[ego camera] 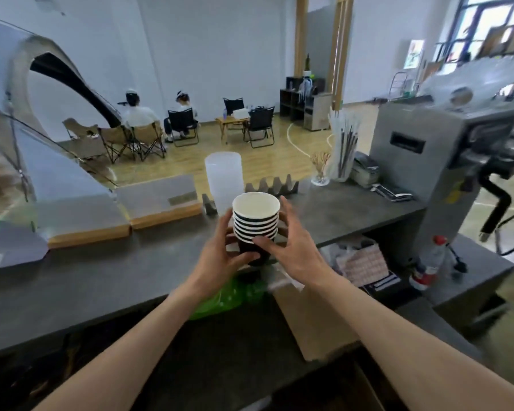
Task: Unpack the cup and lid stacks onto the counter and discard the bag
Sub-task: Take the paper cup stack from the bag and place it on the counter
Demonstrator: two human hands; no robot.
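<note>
Grey counter (101, 280): black white-rimmed cup stack (255, 226) upright, left hand (220, 259), right hand (294, 247) clasping it.

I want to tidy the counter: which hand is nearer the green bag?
Left. The left hand grips the cup stack with its wrist right above the green bag; the right hand holds the stack's other side, up and right of the bag.

Cup stack (255, 222): black w/ white rims, white inside, so striped blk/wht. Counter (101, 280): dark grey. Bag (220, 298): bright green, translucent. Lid stack (223, 176): frosted white. Machine (422, 161): grey metal. Bottle (428, 262): clear w/ red cap, red label.
</note>
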